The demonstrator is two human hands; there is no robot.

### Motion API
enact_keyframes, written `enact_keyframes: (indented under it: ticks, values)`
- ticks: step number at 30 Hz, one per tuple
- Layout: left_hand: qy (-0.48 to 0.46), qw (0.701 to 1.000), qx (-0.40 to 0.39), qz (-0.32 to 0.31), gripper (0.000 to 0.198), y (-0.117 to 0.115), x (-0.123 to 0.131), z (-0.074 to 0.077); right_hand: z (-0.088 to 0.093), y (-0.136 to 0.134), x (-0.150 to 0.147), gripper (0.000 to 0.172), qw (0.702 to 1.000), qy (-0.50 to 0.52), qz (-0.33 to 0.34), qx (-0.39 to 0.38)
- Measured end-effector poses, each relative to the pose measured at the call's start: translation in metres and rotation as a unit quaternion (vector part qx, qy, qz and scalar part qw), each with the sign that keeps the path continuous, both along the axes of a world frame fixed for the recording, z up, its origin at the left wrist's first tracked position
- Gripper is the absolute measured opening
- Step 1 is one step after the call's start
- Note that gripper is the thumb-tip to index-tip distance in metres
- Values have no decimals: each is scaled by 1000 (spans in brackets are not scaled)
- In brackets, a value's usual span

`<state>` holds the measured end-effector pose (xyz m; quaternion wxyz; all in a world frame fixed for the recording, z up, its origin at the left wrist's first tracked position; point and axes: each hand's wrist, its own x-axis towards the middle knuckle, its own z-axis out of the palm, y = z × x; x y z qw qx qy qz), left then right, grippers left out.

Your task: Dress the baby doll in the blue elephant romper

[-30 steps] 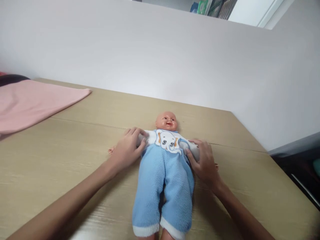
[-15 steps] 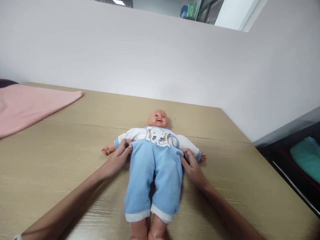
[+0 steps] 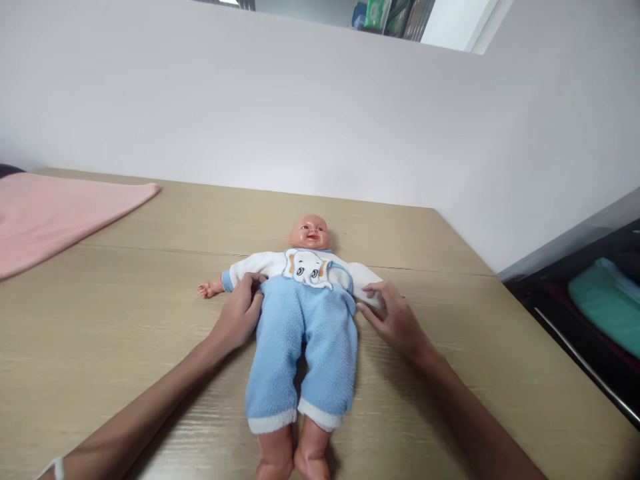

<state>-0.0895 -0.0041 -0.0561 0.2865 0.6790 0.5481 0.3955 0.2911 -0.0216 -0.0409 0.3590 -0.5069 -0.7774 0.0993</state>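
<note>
A baby doll point(image 3: 310, 232) lies on its back, head away from me, in a white long-sleeved top point(image 3: 264, 265) with an elephant face on the chest. It wears light blue fleece pants point(image 3: 280, 353) with white cuffs, and its bare feet point towards me. My left hand point(image 3: 241, 307) is closed at the pants' waist on the left side, its fingertips partly hidden by the cloth. Over the doll's sleeve on the right, my right hand point(image 3: 393, 317) is open, thumb and fingers apart, close to the pants' waist and holding nothing. It covers the doll's hand on that side.
The doll lies on a wooden table point(image 3: 125, 320) with a seam across it. A pink cloth point(image 3: 65, 213) is spread at the far left. A pale wall point(image 3: 300, 113) rises behind. At right, a green cloth point(image 3: 607, 303) lies on something black beside the table.
My right hand has let go of the pants' waist and opened, shifting slightly over the sleeve. My left hand stays at the waist. The view has shifted slightly.
</note>
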Motion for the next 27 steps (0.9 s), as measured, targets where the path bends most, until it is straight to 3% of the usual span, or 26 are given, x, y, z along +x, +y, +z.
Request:
enact_keyframes:
  ticks: [3,6,9,13,16,19,22,27]
  values:
    - [5,997,67,48,22,-2,3,8,12,8,30,29,992,-103,8,69]
    - [53,979,178,86,20,0,18,32,13,15,57,50,989,-138,32,40]
    - [113,966,232,-14,16,9,49,63,5,20,73,64,995,-96,29,-28]
    - [221,932,244,-152,22,37,101,85,-4,24,77,50,995,2,6,-100]
    - [315,907,217,-177,26,62,130,82,-5,23,72,52,989,82,-12,-123]
    - [336,901,195,-192,18,76,141,74,-4,21,62,56,984,149,-27,-95]
    - [314,908,201,-194,17,77,138,67,-3,21,49,56,975,213,-32,-59]
    - [183,929,234,-219,13,69,129,63,8,31,22,62,951,300,-41,-60]
